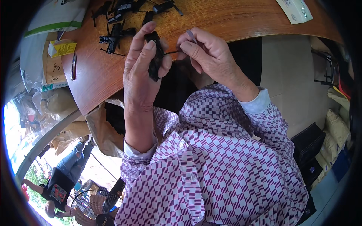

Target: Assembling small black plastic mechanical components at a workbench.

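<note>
My left hand (pixel 141 62) is closed around a black plastic piece (pixel 154 67), long and narrow, held just over the table's near edge. A thin black rod (pixel 172 52) sticks out of that piece toward my right hand (pixel 211 51). The right fingers are pinched on a thin grey strip (pixel 191 35), whose upper end shows above the thumb; the fingertips hide the rest. Whether they also touch the rod, I cannot tell. Beyond my left hand, several similar black pieces with thin arms (pixel 115 37) lie on the wooden table (pixel 226 17).
A dark pen-like tool (pixel 74 67) lies at the table's left, near a yellow and white box (pixel 62 49). A white packet (pixel 295 10) is at the far right. Below left are a fan (pixel 94 207) and another person (pixel 62 184). Sacks (pixel 335 130) stand at right.
</note>
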### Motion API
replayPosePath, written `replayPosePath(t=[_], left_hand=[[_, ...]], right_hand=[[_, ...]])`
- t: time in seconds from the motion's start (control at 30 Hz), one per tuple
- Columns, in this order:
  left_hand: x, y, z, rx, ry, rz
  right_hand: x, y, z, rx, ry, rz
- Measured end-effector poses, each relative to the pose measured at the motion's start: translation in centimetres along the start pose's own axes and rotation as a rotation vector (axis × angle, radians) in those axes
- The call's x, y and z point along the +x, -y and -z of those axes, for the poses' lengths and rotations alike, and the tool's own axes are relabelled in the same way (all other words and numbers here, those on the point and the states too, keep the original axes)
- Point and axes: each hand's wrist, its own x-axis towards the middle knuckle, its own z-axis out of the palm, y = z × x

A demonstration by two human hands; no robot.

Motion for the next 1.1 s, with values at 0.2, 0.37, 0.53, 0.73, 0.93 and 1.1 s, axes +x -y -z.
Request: replayPosePath(t=[0.2, 0.37, 0.53, 0.73, 0.93, 1.1], left_hand=[[-0.8, 0.0, 0.2, 0.040, 0.072, 0.133], [-0.9, 1.0, 1.3, -0.098, 0.271, 0.144], [-1.3, 0.9, 1.9, 0.146, 0.182, 0.059], [-1.9, 1.2, 1.7, 0.526, 0.070, -0.128], [-1.9, 1.1, 2.6, 0.525, -0.084, -0.144], [-1.7, 1.4, 3.0, 0.536, -0.091, -0.203]], right_hand=[[1.2, 0.0, -0.1, 0.196, 0.031, -0.041], [2.0, -0.8, 0.0, 0.271, 0.160, -0.160], [2.1, -0.4, -0.7, 0.141, 0.151, -0.121], [1.9, -0.6, -1.6, -0.436, 0.081, -0.029], [1.1, 0.7, -3.9, -0.075, 0.012, -0.298], [1.4, -0.1, -4.7, -0.031, 0.024, -0.237]])
